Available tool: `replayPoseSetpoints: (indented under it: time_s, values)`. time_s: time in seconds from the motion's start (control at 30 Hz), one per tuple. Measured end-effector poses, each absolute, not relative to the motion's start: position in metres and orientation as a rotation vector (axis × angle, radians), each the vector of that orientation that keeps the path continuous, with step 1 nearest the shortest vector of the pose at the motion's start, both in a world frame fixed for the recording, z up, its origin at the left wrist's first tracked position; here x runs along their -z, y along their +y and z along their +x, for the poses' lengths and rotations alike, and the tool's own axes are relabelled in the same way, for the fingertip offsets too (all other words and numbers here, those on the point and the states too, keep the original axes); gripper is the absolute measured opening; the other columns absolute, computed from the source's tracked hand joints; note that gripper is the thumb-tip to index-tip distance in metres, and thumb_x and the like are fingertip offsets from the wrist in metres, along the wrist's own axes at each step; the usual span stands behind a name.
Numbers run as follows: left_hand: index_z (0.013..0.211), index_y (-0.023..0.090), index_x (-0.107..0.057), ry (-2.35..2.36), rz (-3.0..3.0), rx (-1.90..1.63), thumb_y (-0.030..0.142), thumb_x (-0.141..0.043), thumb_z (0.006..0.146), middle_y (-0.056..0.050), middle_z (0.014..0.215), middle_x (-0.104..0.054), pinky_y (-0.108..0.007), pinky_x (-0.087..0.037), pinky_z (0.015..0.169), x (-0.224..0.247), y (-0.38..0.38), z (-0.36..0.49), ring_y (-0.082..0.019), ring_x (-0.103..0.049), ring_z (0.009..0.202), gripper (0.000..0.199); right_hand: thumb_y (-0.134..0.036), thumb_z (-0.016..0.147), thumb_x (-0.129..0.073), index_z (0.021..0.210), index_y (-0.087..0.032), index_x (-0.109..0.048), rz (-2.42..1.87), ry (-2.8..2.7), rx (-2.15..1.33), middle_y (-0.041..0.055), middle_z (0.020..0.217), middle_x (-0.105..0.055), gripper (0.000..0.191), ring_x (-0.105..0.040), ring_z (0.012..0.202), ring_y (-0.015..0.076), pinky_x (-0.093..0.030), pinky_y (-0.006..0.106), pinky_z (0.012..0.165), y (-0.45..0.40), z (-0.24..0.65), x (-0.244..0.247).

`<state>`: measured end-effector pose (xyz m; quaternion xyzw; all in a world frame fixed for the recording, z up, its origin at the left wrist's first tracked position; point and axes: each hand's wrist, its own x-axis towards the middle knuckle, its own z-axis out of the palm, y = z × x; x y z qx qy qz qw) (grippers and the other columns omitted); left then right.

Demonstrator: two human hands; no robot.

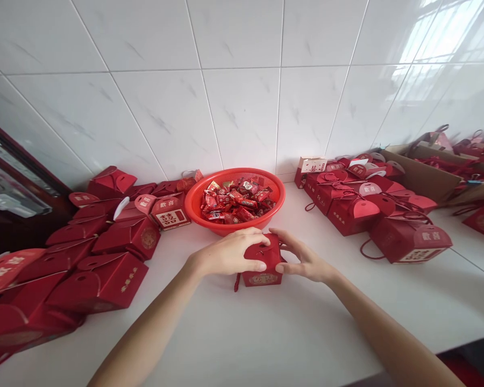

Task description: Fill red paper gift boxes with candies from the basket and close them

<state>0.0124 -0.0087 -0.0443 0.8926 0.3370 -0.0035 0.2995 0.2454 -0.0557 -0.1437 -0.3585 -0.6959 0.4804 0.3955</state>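
A small red candy box (262, 278) with a gold pattern on its front face stands on the white table, in front of the strainer basket. My left hand (236, 252) curls over the top from the left, thumb along the front edge of the lid. From the other side my right hand (306, 262) grips the right edge between thumb and fingers. The lid flaps lie folded inward, partly covered by my left fingers. A dark red cord (237, 282) hangs down at the box's left side.
A red plastic strainer basket (282, 200) of wrapped candies (242, 201) stands by the tiled wall. Many red boxes (100, 282) crowd the left; corded boxes (411, 236) stand grouped at the right. Behind those, a cardboard carton (423, 174) holds more red items.
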Motion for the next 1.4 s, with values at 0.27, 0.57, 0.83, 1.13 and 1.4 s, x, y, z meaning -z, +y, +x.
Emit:
replayPoseSetpoints:
  time_s: [0.27, 0.57, 0.83, 1.13, 1.4]
  values:
    - [0.142, 0.033, -0.057, 0.813, 2.408, 0.040, 0.035, -0.073, 0.080, -0.004, 0.159, -0.043, -0.040, -0.043, 0.113, 0.041, 0.000, 0.004, -0.033, -0.044, 0.144, 0.065, -0.046, 0.068, -0.089, 0.162, -0.032, -0.017, -0.960, -1.916, -1.064, 0.0131, 0.165, -0.030, 0.120, -0.035, 0.149, 0.0336, -0.032, 0.054, 0.121, -0.055, 0.246, 0.150]
    - [0.089, 0.025, -0.072, 0.767, 2.402, -0.061, 0.027, -0.069, 0.081, -0.002, 0.155, -0.048, -0.042, -0.048, 0.107, 0.037, -0.007, 0.004, -0.030, -0.055, 0.133, 0.009, -0.040, 0.079, -0.082, 0.152, -0.028, -0.039, -0.887, -1.980, -0.839, 0.0142, 0.159, -0.041, 0.086, -0.035, 0.150, 0.0320, -0.036, 0.053, 0.119, -0.060, 0.243, 0.142]
    - [0.076, 0.023, -0.070, 0.667, 2.308, -0.088, 0.018, -0.073, 0.075, -0.002, 0.149, -0.055, -0.037, -0.046, 0.107, 0.036, -0.001, 0.000, -0.027, -0.052, 0.137, 0.005, -0.038, 0.084, -0.079, 0.123, -0.026, -0.071, -0.780, -2.018, -0.770, 0.0091, 0.170, -0.019, 0.042, -0.022, 0.155, 0.0329, -0.031, 0.051, 0.123, -0.069, 0.232, 0.143]
    - [0.080, 0.023, -0.072, 0.697, 2.350, -0.037, 0.020, -0.074, 0.075, -0.003, 0.144, -0.059, -0.035, -0.045, 0.105, 0.034, 0.000, 0.000, -0.027, -0.055, 0.133, 0.005, -0.031, 0.090, -0.072, 0.109, -0.025, -0.077, -0.738, -1.975, -0.820, 0.0090, 0.165, -0.031, 0.021, -0.038, 0.148, 0.0300, -0.039, 0.048, 0.119, -0.069, 0.223, 0.150]
    - [0.090, 0.024, -0.074, 0.734, 2.373, -0.015, 0.025, -0.072, 0.079, -0.003, 0.146, -0.056, -0.032, -0.049, 0.098, 0.035, -0.001, 0.001, -0.026, -0.058, 0.128, 0.011, -0.035, 0.091, -0.071, 0.118, -0.027, -0.074, -0.775, -1.977, -0.781, 0.0100, 0.165, -0.031, 0.028, -0.036, 0.150, 0.0311, -0.038, 0.049, 0.119, -0.072, 0.223, 0.149]
